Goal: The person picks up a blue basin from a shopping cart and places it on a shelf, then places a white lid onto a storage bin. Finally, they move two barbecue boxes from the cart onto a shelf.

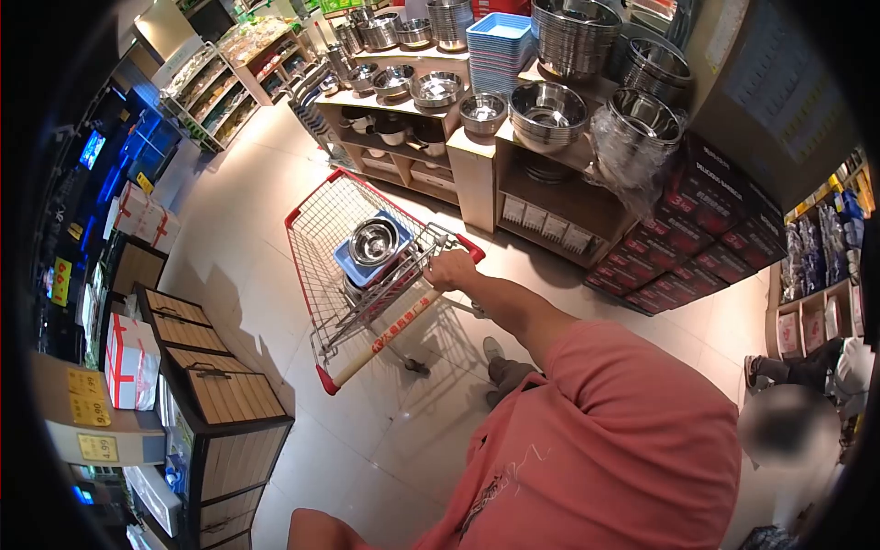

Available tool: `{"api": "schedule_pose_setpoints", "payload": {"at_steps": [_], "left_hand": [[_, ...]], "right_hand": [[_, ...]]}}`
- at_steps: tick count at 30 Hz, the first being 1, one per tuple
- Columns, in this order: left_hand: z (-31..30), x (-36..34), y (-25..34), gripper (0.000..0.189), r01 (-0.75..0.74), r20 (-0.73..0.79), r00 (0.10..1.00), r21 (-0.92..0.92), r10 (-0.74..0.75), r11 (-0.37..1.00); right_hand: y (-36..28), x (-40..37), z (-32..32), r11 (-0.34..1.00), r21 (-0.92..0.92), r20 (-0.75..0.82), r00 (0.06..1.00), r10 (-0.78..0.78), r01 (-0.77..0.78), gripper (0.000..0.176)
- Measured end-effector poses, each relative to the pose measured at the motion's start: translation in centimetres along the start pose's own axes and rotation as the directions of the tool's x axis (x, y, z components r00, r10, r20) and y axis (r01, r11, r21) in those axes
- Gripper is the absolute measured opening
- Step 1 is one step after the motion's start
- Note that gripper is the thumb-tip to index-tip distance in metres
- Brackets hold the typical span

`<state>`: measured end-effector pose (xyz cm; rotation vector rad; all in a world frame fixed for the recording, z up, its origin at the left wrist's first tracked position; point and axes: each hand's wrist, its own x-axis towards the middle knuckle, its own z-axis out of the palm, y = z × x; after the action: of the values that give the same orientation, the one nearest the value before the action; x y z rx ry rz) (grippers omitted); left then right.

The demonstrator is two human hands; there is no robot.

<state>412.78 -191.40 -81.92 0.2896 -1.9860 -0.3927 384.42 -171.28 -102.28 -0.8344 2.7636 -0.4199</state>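
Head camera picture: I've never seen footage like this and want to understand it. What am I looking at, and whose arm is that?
This is one picture from a camera worn on a person's head. It looks forward and down through a very wide lens, so the edges bend. There is no machine: the pink shirt and the arm are the wearer's own. Their right hand grips the rim of a red wire shopping cart on a shop floor. In the cart, a steel bowl sits on a blue tray. The left hand is out of view. Behind stand wooden shelves of steel bowls, and another person is at the right edge.
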Motion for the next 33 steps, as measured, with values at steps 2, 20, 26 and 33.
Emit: {"api": "schedule_pose_setpoints", "payload": {"at_steps": [2,20,26,33], "left_hand": [[0.2,1.0,0.1,0.041,-0.031,-0.004,1.000,-0.005,0.031,1.000],[0.7,4.9,-0.6,0.028,-0.174,0.036,0.985,0.083,0.171,0.981],[7.3,8.0,1.1,0.025,-0.267,0.005,0.964,0.007,0.267,0.964],[11.8,10.0,1.9,0.024,-0.330,-0.022,0.944,0.007,0.330,0.944]], "right_hand": [[0.0,0.4,0.1,1.000,0.012,0.013,1.000,-0.015,0.015,0.049],[-1.3,7.3,-0.5,0.997,0.054,0.039,0.998,-0.054,0.052,0.051],[-0.8,10.2,0.4,0.992,0.087,-0.020,0.996,-0.089,0.090,0.051],[-1.3,13.1,0.4,0.988,0.090,-0.031,0.992,-0.121,0.123,0.049]]}}
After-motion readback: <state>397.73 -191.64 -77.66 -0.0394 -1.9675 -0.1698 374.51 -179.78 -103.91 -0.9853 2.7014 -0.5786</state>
